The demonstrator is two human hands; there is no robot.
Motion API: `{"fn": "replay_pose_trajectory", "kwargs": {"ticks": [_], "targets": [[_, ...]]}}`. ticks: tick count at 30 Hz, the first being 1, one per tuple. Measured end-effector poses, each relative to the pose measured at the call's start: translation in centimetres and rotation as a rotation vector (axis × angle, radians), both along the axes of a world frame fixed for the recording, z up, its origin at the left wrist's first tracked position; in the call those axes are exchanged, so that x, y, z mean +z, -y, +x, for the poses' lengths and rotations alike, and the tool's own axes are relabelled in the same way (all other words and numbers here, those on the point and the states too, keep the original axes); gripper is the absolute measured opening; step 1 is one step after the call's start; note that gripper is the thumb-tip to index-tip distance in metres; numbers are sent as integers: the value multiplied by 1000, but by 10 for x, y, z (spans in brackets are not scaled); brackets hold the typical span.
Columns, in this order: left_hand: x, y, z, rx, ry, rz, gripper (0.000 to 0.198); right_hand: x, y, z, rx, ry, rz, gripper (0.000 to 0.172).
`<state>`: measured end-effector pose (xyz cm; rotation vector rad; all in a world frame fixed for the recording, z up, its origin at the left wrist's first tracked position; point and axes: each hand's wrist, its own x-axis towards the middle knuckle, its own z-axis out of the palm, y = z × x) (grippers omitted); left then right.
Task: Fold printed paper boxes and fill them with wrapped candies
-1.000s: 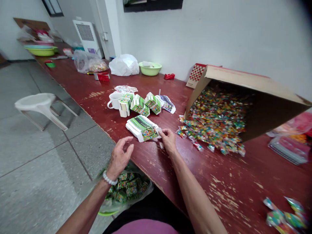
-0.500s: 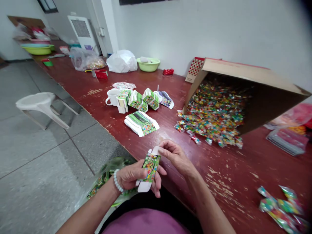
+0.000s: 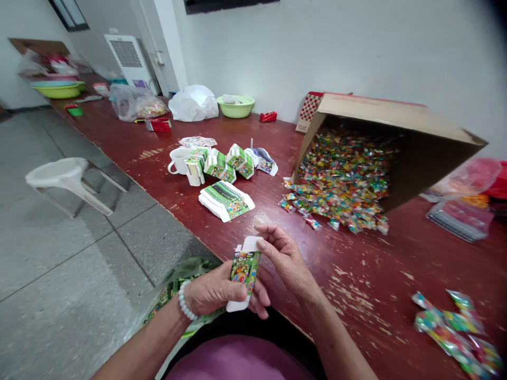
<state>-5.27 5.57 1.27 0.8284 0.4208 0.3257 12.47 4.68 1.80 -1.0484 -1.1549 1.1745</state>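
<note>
A small green printed carton (image 3: 246, 266), with white flaps, is held by my left hand (image 3: 212, 289), which wears a pale bead bracelet. The thumb lies across its lower front and the other fingers are behind it. My right hand (image 3: 288, 264) has its thumb at the edge of the raised white top flap (image 3: 252, 243), fingers curled behind. A white flap also shows at the carton's lower end. Beyond the hands, a stack of flattened green cartons (image 3: 226, 200) lies on the red table (image 3: 273, 206).
Bundled green cartons (image 3: 216, 163) stand beside a white mug (image 3: 180, 160). Wrapped candies (image 3: 340, 190) spill from a tipped cardboard box (image 3: 390, 105); several candy packets (image 3: 443, 332) lie nearer right. A bag of green packets (image 3: 168, 298) is below the table edge. A white stool (image 3: 59, 171) stands left.
The carton has turned slightly more upright, and my left thumb has moved down towards its lower end. My right hand stays at the top flap. The view has shifted slightly.
</note>
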Motion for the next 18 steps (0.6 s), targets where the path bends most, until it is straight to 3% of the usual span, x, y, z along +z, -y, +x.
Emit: {"fn": "replay_pose_trajectory", "kwargs": {"ticks": [4,8,12,18], "targets": [[1,1,2,59,-31,59,59,0,7,5,-194,431,299,18],[-9,3,1,122,-90,106,53,7,16,6,-76,727,402,22],[-10,1,0,87,-165,185,54,9,19,7,24,769,352,17],[-1,-4,-1,-27,-180,280,63,9,22,11,159,623,189,16]]}}
